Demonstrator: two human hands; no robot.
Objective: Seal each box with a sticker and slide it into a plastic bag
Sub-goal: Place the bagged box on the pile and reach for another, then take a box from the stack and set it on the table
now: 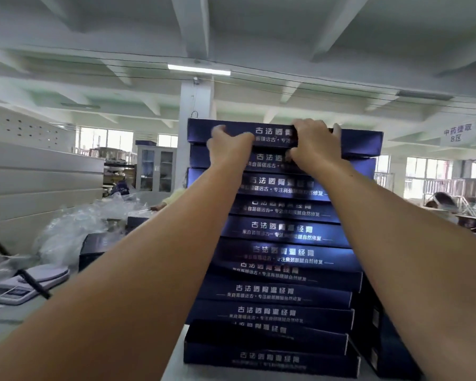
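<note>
A tall stack of flat dark blue boxes (283,235) with silver lettering rises in front of me on the table. Both my arms reach up to the top box (363,143). My left hand (227,145) grips its front edge, fingers curled over the top near the left end. My right hand (313,145) grips the same front edge toward the middle, fingers hooked over the top. No sticker is in view.
A heap of clear plastic bags (77,229) lies on the table at the left, beside another dark box (99,248). A small white scale (28,284) and a black cable (33,283) sit at the near left. White panels (39,174) stand along the left side.
</note>
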